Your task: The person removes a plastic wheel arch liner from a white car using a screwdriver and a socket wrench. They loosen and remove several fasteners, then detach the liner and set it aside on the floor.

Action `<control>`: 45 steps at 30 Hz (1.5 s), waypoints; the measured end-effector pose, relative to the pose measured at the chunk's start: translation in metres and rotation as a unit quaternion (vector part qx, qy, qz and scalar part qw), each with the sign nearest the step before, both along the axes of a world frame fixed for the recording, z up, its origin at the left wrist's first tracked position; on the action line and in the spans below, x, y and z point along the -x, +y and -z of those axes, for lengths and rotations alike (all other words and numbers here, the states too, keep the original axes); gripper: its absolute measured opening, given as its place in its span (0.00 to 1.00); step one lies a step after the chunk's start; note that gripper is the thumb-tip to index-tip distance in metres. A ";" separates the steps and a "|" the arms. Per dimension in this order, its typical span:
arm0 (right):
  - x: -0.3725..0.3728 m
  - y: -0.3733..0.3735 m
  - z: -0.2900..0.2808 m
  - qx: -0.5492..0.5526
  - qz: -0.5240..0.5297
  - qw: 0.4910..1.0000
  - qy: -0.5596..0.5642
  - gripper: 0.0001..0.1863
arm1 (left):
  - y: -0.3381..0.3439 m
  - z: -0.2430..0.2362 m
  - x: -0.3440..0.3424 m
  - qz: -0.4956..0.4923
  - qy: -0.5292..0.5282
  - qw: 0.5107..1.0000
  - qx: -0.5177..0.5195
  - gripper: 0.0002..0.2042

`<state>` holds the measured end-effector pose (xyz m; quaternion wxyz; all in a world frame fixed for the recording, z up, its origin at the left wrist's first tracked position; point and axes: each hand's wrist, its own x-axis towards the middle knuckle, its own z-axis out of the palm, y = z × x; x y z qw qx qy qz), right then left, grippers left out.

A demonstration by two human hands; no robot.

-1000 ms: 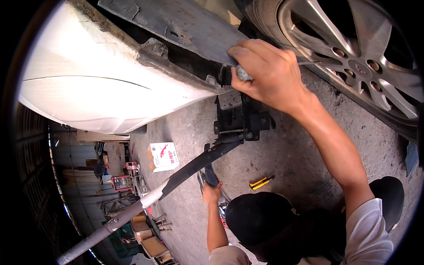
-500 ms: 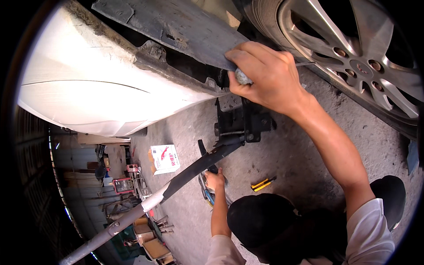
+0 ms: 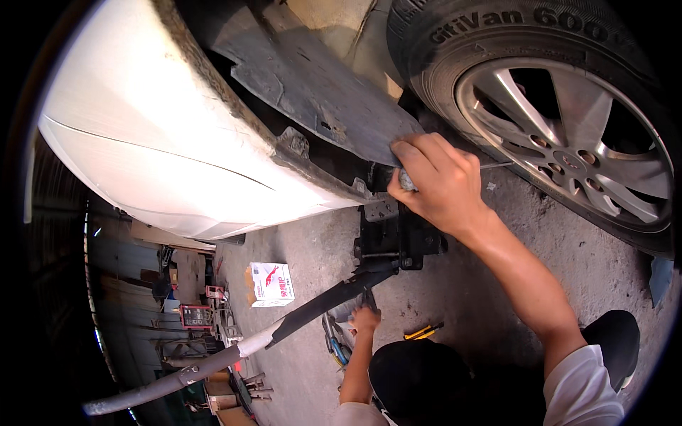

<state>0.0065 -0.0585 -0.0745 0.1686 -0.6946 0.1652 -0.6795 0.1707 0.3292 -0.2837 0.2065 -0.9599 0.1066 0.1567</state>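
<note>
My right hand [image 3: 440, 181] is closed on a mottled handle [image 3: 406, 179] with a thin metal shaft pointing right; its fingers press against the dark grey plastic liner [image 3: 312, 92] beside the white car panel [image 3: 142, 149]. Below, my left hand [image 3: 366, 317] grips a dark piece [image 3: 367, 297], partly hidden and unclear, beside a long pipe [image 3: 213, 373] attached to a black jack [image 3: 383, 241]. Tools with blue handles [image 3: 337, 349] lie by my left hand, and a yellow box cutter [image 3: 424, 331] lies on the concrete floor [image 3: 305, 248].
The wheel [image 3: 565, 153] fills the upper right. A white cardboard box [image 3: 270, 284] sits on the floor left of the pipe. Shelving and a red-framed machine [image 3: 194, 316] stand along the left wall. My dark knee [image 3: 607, 344] is at lower right.
The view has shifted, so car panel, wheel and both hands sit lower in the picture. My right hand stays at the liner; my left hand has shifted slightly with the dark piece.
</note>
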 end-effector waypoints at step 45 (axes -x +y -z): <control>0.049 -0.008 -0.032 -0.332 -0.238 0.902 -0.138 0.08 | -0.312 -0.203 0.108 0.278 -0.129 0.698 0.647 0.14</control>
